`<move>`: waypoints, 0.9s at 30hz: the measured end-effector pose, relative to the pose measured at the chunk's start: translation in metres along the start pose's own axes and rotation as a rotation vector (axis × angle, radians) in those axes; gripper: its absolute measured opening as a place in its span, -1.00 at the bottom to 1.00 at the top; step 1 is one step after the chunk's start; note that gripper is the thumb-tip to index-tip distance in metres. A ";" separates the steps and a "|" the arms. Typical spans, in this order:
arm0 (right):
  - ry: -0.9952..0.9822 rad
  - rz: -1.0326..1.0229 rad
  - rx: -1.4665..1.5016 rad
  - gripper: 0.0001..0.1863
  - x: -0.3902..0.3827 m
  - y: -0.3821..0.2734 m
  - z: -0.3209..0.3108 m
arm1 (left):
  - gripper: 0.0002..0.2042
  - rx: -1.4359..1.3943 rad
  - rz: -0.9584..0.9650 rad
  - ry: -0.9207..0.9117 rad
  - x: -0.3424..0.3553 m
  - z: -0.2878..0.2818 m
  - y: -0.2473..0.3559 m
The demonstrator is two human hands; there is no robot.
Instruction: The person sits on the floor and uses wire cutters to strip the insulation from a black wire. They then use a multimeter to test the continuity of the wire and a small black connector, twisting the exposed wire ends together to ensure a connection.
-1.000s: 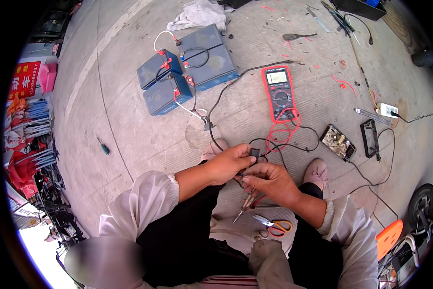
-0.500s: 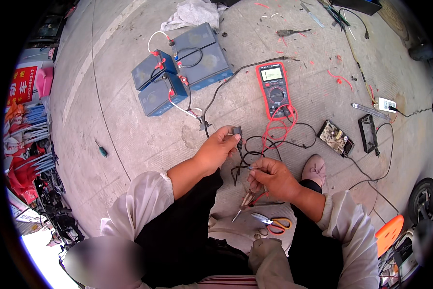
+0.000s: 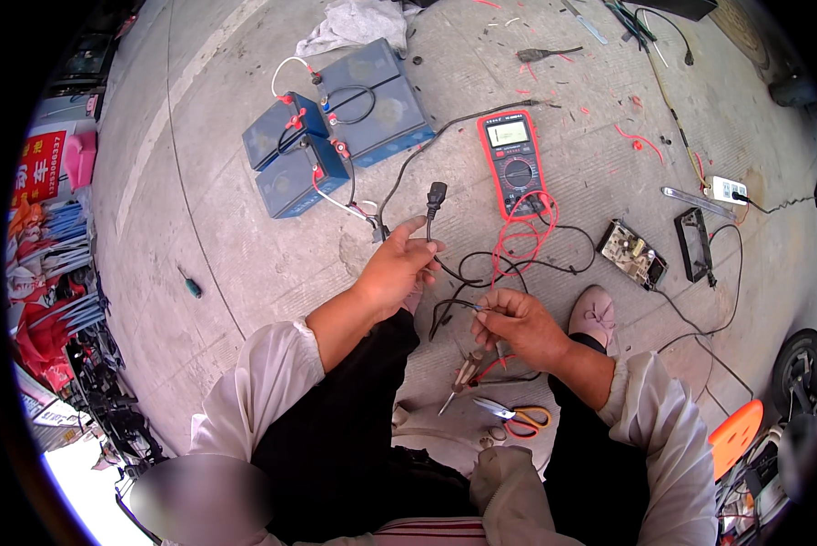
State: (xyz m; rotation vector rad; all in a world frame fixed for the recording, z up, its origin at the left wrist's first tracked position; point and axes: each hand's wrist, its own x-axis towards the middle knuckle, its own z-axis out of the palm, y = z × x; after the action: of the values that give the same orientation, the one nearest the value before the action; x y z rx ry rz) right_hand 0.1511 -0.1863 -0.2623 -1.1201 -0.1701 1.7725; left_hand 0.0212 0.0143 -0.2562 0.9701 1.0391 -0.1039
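Observation:
My left hand [image 3: 399, 268] has closed loosely on a black cable, whose dark moulded plug [image 3: 437, 196] lies above the fingertips. My right hand [image 3: 509, 323] pinches the thin end of a black cable [image 3: 472, 308]. Beneath that hand lie a tool with a pale handle and metal tip [image 3: 465, 375] and yellow-orange-handled scissors [image 3: 527, 420]. Just beyond my hands are a red multimeter [image 3: 518, 173] with tangled red and black leads. Farther left, several blue-grey batteries [image 3: 372, 100] are joined by wires with red terminal covers.
Right: an opened circuit board case [image 3: 631, 255], black housing [image 3: 695, 246], white power strip [image 3: 727, 189], orange seat [image 3: 736, 437] and wheel [image 3: 797, 373]. A green screwdriver [image 3: 193, 288] lies left; red signs and cluttered goods line the left edge. My shoe [image 3: 593, 314] is beside my right hand.
My hands have moved apart. The left moved up and left, and the plug, earlier in its fingers, now lies above them. My right hand shifted slightly right and still pinches the cable.

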 end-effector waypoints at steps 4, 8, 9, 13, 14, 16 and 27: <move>0.009 -0.005 0.012 -0.86 0.001 0.003 -0.002 | -0.40 0.000 -0.007 0.037 0.002 -0.002 0.001; 0.014 -0.008 0.019 -0.87 0.001 0.004 -0.002 | -0.38 0.003 0.001 0.047 0.003 -0.005 0.000; 0.013 -0.008 0.021 -0.87 0.001 0.004 -0.003 | -0.38 0.006 0.001 0.045 0.003 -0.004 0.000; 0.008 0.007 0.004 -0.88 0.000 -0.001 0.001 | -0.38 0.006 0.002 0.045 0.003 -0.005 0.000; 0.005 0.004 0.004 -0.88 0.001 0.002 -0.001 | -0.38 0.003 0.001 0.044 0.003 -0.005 -0.001; -0.001 0.001 0.006 -0.89 0.002 0.004 -0.002 | -0.38 0.001 -0.003 0.043 0.004 -0.004 -0.001; -0.014 0.001 0.024 -0.88 0.001 0.002 -0.001 | -0.37 -0.052 0.022 0.039 0.009 -0.008 -0.007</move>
State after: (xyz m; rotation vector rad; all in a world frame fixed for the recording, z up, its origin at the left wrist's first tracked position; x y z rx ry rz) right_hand 0.1502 -0.1869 -0.2648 -1.0905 -0.1564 1.7791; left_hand 0.0174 0.0189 -0.2680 0.9397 1.0620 -0.0396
